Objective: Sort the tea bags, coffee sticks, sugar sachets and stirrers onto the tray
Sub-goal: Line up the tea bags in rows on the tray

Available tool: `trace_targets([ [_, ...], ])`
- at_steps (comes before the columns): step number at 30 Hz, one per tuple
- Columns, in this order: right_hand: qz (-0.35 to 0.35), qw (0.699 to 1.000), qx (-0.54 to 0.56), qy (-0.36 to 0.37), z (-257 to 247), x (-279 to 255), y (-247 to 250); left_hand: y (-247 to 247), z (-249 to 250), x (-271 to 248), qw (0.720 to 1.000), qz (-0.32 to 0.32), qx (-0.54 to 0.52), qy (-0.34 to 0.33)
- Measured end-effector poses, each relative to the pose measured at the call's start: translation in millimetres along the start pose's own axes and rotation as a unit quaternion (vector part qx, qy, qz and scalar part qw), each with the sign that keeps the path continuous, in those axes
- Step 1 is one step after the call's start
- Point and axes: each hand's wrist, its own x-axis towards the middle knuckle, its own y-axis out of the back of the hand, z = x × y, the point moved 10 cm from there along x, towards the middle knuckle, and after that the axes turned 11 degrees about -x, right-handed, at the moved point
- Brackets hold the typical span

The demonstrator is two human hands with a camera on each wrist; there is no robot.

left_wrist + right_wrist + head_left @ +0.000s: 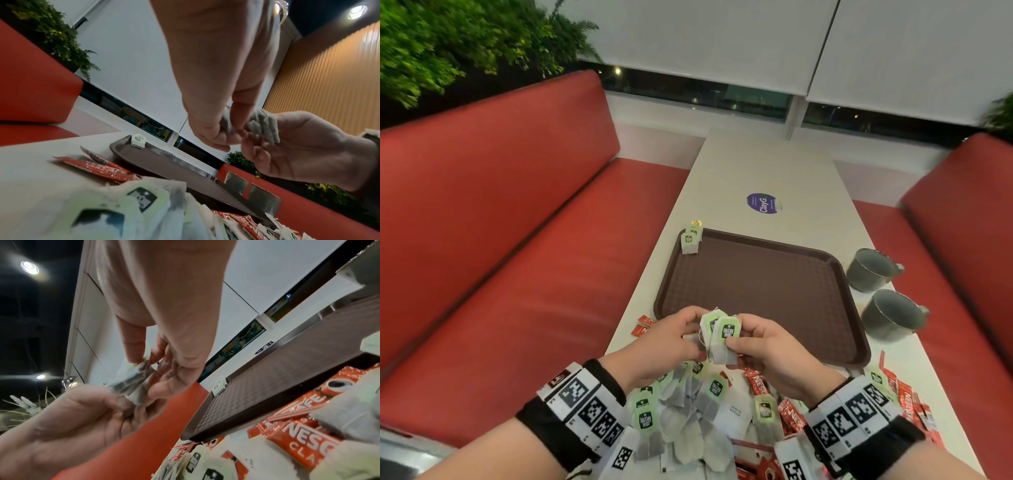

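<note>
Both hands are raised just before the near edge of the brown tray [756, 284], holding a small bunch of green-tagged tea bags [722, 337] between them. My left hand [697, 329] pinches one bag from the left. From the right, my right hand [739, 339] grips the bunch between thumb and fingers [133, 344]. A short stack of tea bags [691, 240] leans in the tray's far left corner. Under my wrists lies a mixed pile of tea bags [645, 416], red coffee sticks [791, 411] and a white sugar sachet [736, 411].
Two grey mugs [873, 274] [893, 315] stand right of the tray. More coffee sticks lie at the pile's right [907, 401] and left of the tray's near corner [643, 325]. Red benches [517, 240] flank the narrow white table [756, 164], which has a purple sticker [763, 202].
</note>
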Motion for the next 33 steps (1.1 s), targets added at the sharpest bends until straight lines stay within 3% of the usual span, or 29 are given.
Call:
trace_targets([
  [4, 0.003, 1.000, -0.027, 0.002, 2, -3, -3, -5, 6, -2, 0.990, 0.009, -0.139, 0.011],
  [6, 0.012, 1.000, -0.025, 0.000, 4, -4, -1, -3, 7, -1, 0.988, 0.016, -0.153, 0.008],
  [13, 0.007, 1.000, -0.023, 0.009, 5, -5, -6, 13, 9, 1, 0.995, 0.066, 0.053, -0.050],
  [18, -0.009, 0.999, -0.029, 0.011, 1, -3, -13, 16, 19, -2, 0.966, 0.075, 0.227, -0.094],
  [24, 0.000, 1.000, -0.026, -0.005, 3, 8, -18, 7, 31, -9, 0.936, 0.063, 0.315, -0.141],
  [27, 0.003, 1.000, -0.021, -0.006, 5, 9, -18, 7, 26, -7, 0.955, 0.038, 0.265, -0.127],
  [30, 0.009, 1.000, -0.024, -0.003, 6, 9, -13, 10, 11, -5, 0.997, 0.013, 0.062, -0.051],
  [33, -0.003, 0.999, -0.031, -0.004, 9, 9, -15, 17, 11, -6, 0.998, 0.042, -0.012, -0.041],
])
